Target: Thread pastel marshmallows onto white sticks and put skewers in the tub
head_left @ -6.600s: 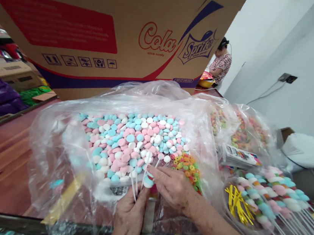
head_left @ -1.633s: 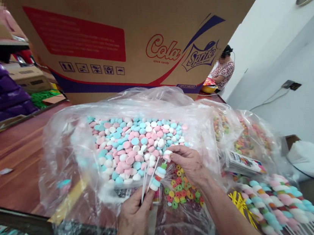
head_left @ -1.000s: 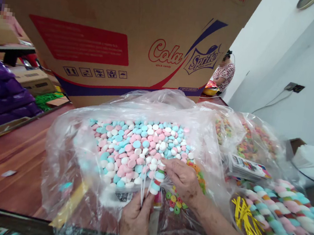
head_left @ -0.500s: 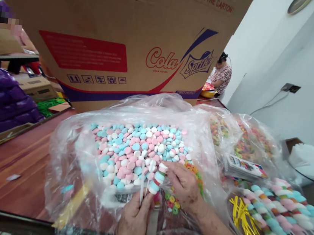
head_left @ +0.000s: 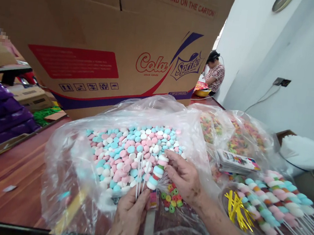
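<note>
My left hand (head_left: 129, 211) is closed around several thin white sticks (head_left: 139, 174), held upright. One stick carries a candy skewer (head_left: 155, 175), a stack of blue, white, red, green and pink pieces. My right hand (head_left: 185, 178) has its thumb and forefinger pinched at the skewer's upper end, beside the pink and white pieces; its other fingers are partly hidden. Behind the hands, pink, blue and white round candies (head_left: 123, 155) lie in a spread-out clear plastic bag (head_left: 65, 152). Small ring candies (head_left: 172, 198) in several colours sit below my right hand.
A large carton (head_left: 99, 30) stands behind the bag. On the right are finished candy skewers (head_left: 284, 201), a round tray of gold twist ties (head_left: 238, 211), a stack of printed cards (head_left: 237, 161) and bags of colourful candies (head_left: 236, 136). A person (head_left: 215, 73) sits farther back.
The view has shifted, so most things appear farther left. My right fingers have moved up slightly to the skewer's top, and more ring candies show below them. My left hand keeps its hold.
</note>
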A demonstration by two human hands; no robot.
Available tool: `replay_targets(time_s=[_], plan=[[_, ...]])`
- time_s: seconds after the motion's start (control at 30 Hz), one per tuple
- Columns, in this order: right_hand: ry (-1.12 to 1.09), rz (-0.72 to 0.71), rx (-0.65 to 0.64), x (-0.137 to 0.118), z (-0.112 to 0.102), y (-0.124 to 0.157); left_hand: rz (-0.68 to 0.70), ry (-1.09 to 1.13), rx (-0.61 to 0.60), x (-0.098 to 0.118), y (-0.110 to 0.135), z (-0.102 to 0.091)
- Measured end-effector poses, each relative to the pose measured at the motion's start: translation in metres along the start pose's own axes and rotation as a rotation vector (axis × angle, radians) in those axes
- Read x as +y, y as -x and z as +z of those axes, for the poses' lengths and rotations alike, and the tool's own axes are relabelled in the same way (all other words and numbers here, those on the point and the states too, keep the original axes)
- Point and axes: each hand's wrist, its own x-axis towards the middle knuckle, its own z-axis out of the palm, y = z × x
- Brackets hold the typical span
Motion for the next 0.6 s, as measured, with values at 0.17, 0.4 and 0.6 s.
replay_targets(time_s=[0.17,0.4,0.6], plan=[[-0.046,0.052,-0.061,0.001,-0.002,0.0,-0.012,0.006,-0.019,-0.004,0.001,0.001],[-0.081,0.039,0.026,-0.002,0.005,0.0,0.036,0.115,0.087,-0.013,0.0,0.007],[-0.306,0.257,0.049,-0.006,0.012,0.003,-0.063,0.308,0.084,-0.013,0.003,0.013]])
